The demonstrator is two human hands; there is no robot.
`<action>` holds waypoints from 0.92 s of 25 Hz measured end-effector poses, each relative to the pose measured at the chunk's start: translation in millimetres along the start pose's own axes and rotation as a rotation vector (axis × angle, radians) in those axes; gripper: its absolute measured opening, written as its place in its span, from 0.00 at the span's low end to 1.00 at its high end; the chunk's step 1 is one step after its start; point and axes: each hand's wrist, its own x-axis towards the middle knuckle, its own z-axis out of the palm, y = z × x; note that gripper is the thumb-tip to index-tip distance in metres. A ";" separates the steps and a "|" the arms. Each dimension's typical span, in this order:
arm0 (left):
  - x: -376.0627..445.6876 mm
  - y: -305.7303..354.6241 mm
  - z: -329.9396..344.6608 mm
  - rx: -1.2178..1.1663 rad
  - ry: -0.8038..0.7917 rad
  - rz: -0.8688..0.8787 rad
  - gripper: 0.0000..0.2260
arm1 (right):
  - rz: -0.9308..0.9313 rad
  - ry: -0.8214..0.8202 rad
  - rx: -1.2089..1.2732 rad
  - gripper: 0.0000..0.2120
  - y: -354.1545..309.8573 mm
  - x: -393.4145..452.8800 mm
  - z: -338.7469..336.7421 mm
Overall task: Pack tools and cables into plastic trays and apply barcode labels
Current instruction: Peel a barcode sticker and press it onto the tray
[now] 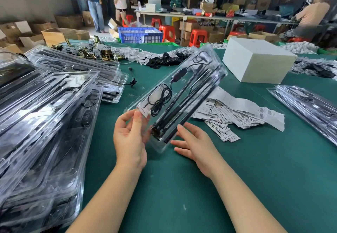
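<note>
A filled clear tray (180, 88) (rods and a coiled cable inside) is held tilted above the green table (182, 187), the left hand (130, 138) pinching its near corner, the right hand (196, 146) spread-fingered beneath; labelling seems next, needing a barcode label (237, 112) from the pile just beside it.

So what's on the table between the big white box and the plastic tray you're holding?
In the head view, a heap of paper barcode labels lies on the green table between the white box and the held tray.
</note>
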 end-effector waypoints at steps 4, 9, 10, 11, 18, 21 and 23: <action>0.6 -3.7 0.6 -0.124 -0.078 -0.226 0.04 | -0.079 -0.014 0.226 0.14 -1.5 3.2 -2.1; -3.4 -12.5 1.0 -0.030 -0.257 -0.442 0.15 | -0.110 0.076 0.343 0.18 -9.7 9.2 -18.4; -3.9 -13.2 0.3 0.038 -0.291 -0.467 0.17 | -0.104 0.068 0.341 0.18 -14.7 9.7 -25.0; -5.0 -13.4 -0.5 0.100 -0.343 -0.491 0.18 | -0.099 0.053 0.315 0.17 -20.1 9.5 -33.2; -4.0 -10.7 6.4 0.051 -0.428 -0.575 0.21 | 0.094 -0.279 -0.130 0.17 -57.2 -4.1 -89.4; 11.0 -6.7 -2.7 -0.162 -0.198 -0.415 0.20 | 0.267 -0.456 -0.292 0.19 -81.1 -5.6 -101.5; 19.4 -5.0 -8.5 -0.251 -0.032 -0.347 0.18 | 0.350 -0.478 -0.468 0.24 -98.8 1.3 -113.0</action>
